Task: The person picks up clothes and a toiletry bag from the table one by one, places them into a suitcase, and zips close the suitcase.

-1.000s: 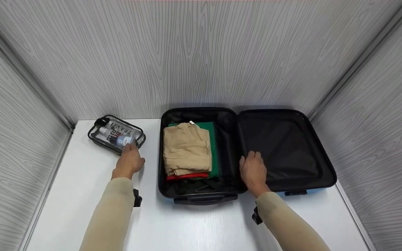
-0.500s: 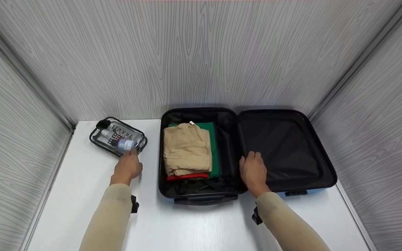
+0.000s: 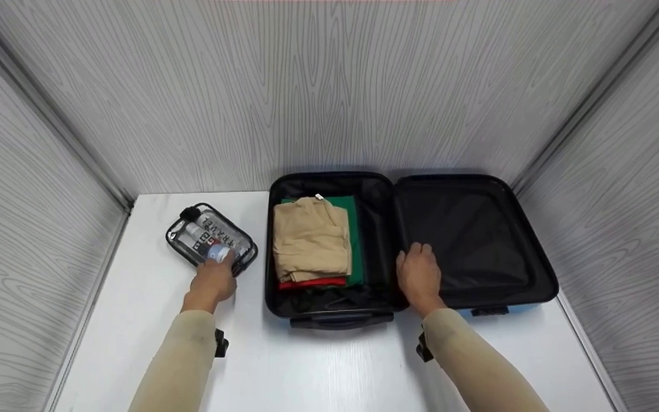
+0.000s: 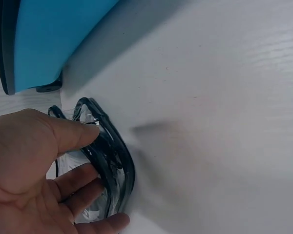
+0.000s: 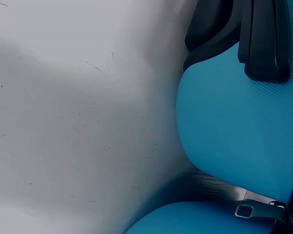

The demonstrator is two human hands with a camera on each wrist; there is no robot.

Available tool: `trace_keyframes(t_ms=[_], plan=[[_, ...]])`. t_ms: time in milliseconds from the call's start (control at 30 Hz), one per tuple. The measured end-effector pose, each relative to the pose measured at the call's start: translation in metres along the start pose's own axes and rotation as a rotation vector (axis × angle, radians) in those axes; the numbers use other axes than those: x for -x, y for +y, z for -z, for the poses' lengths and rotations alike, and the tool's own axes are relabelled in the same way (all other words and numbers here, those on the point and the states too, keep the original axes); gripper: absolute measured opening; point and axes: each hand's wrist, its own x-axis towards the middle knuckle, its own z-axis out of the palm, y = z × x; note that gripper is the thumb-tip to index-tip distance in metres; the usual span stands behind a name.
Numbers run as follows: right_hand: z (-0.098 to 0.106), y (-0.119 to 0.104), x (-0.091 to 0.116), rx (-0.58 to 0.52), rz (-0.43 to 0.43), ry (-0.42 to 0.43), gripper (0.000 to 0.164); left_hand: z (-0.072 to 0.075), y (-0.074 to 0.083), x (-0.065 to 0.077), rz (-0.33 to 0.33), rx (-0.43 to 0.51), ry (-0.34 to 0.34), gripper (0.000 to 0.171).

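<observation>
My left hand [image 3: 213, 283] pinches the near end of a clear toiletry bag [image 3: 235, 232] with black piping and "TRAVEL" lettering. Small bottles show through it, one a light-blue bottle [image 3: 217, 252]. In the left wrist view, the thumb [image 4: 78, 134] lies over the bag's black edge [image 4: 115, 161], with fingers along its other side. My right hand [image 3: 420, 276] grips the suitcase's middle rims, where its two halves meet; the fingertips are partly hidden. The open suitcase [image 3: 378, 229] has a black inside and a blue shell [image 5: 234, 122]. Only a sliver of that hand enters the right wrist view.
Folded beige clothing [image 3: 311, 240] lies on red and green fabric [image 3: 357, 246] in the suitcase's left half. The black-lined right half [image 3: 469, 240] lies flat. A handle [image 3: 341, 321] faces me on the white table [image 3: 306, 372]. Grey wood-grain panels [image 3: 329, 86] enclose the sides and back.
My left hand has taken hold of the toiletry bag's near end, and the bag has shifted right and slightly toward me, turning a little. My right hand stays on the suitcase.
</observation>
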Motion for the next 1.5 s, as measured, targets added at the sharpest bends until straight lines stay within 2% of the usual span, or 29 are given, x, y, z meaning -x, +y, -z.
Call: trace_keyframes(t_ms=[133,400,500,600,667,767,867,933,1033,1133,1200,1367,1500], plan=[[-0.001,0.001,0.0,-0.003,-0.002,-0.011,0.029,0.003,0.0,0.011,-0.035,-0.009,-0.042,0.065],[-0.002,0.002,0.0,0.003,-0.007,-0.006,0.03,0.011,0.003,0.034,-0.119,0.044,-0.083,0.049],[-0.001,0.002,-0.001,-0.013,-0.018,-0.019,0.03,0.015,0.004,0.04,-0.121,0.052,-0.11,0.042],[-0.001,0.0,-0.002,-0.021,-0.031,-0.034,0.03,0.019,0.002,0.043,-0.069,0.062,-0.12,0.036],[-0.001,-0.001,-0.002,-0.019,-0.032,-0.038,0.03,0.019,0.0,0.044,-0.028,0.056,-0.097,0.039],[0.001,-0.003,-0.001,-0.005,-0.019,-0.029,0.029,0.016,-0.005,0.044,0.022,0.042,-0.033,0.049],[0.001,-0.003,0.0,-0.005,-0.016,-0.02,0.029,0.009,-0.011,0.044,0.07,0.045,0.046,0.051],[0.001,-0.003,0.002,-0.008,-0.018,-0.023,0.029,0.004,-0.014,0.043,0.115,0.053,0.07,0.052],[0.0,-0.002,0.005,-0.016,-0.031,-0.038,0.03,-0.004,-0.02,0.044,0.19,0.085,0.082,0.073],[0.001,-0.002,0.008,-0.016,-0.04,-0.045,0.03,-0.009,-0.025,0.047,0.254,0.168,0.083,0.101],[0.002,-0.001,0.008,-0.015,-0.043,-0.042,0.03,-0.008,-0.028,0.049,0.282,0.234,0.063,0.112],[0.003,0.001,0.005,-0.015,-0.048,-0.033,0.029,-0.003,-0.034,0.046,0.272,0.326,-0.042,0.117],[0.002,0.002,0.005,-0.011,-0.056,-0.04,0.029,-0.004,-0.034,0.04,0.271,0.388,-0.052,0.12]])
